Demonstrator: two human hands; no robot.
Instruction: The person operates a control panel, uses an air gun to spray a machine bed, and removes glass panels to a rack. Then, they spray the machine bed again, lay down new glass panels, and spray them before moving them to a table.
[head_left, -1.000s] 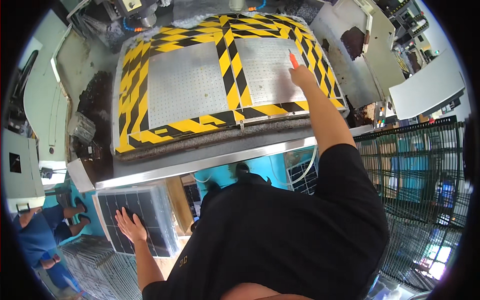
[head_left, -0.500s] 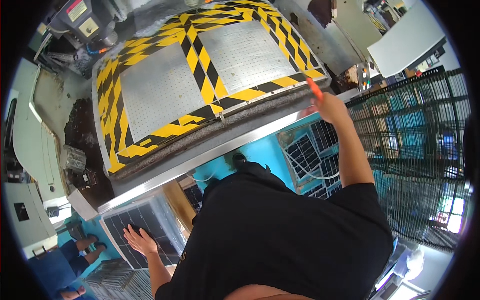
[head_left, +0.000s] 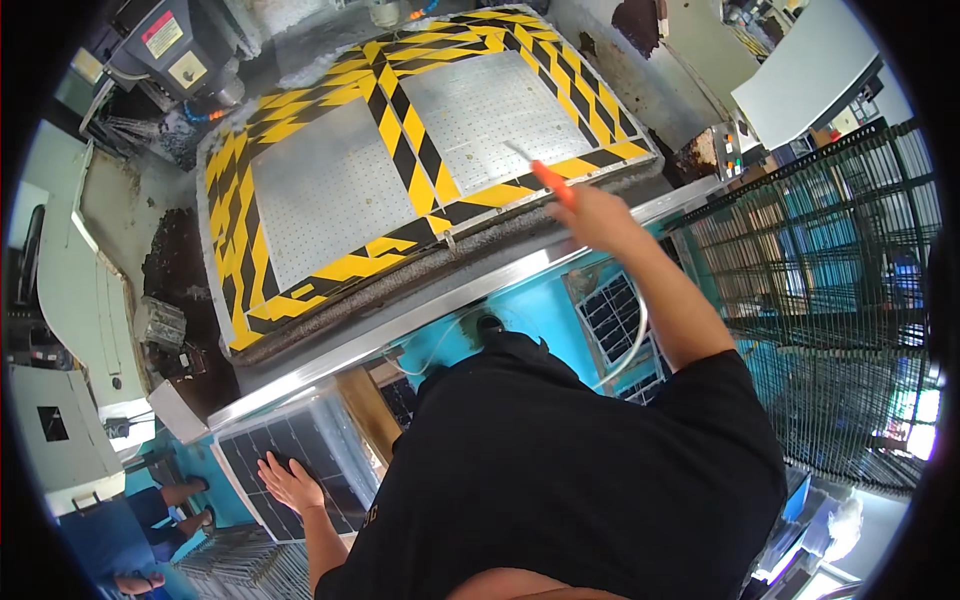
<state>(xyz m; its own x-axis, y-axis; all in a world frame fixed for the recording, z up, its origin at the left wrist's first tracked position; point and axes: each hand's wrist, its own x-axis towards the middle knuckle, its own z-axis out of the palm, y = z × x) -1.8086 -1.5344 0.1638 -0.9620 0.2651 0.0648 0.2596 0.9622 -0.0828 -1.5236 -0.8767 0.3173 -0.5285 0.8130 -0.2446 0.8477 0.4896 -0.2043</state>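
Note:
My right hand (head_left: 600, 218) is closed round an orange air blow gun (head_left: 553, 183), its thin metal nozzle pointing up and left over the near edge of the machine bed. A pale hose (head_left: 641, 325) curves below my right forearm; where it joins the gun is hidden. The bed (head_left: 325, 185) has two perforated metal plates framed in yellow-and-black striped tape. At the lower left, my left hand (head_left: 291, 484) lies with fingers spread on the top sheet of a stack of dark, line-marked panels (head_left: 330, 437).
A metal rail (head_left: 480, 281) runs along the machine's front. Dark wire racks (head_left: 800, 270) stand at right, grey racks (head_left: 235, 560) at lower left. More dark panels (head_left: 617, 315) lie low beside my right arm. Another person (head_left: 125, 535) is at far lower left. A spindle head (head_left: 185, 55) hangs at upper left.
My right hand has swung left with the air blow gun, whose nozzle now reaches over the bed. The hose has shifted along. My left hand stays on the panel.

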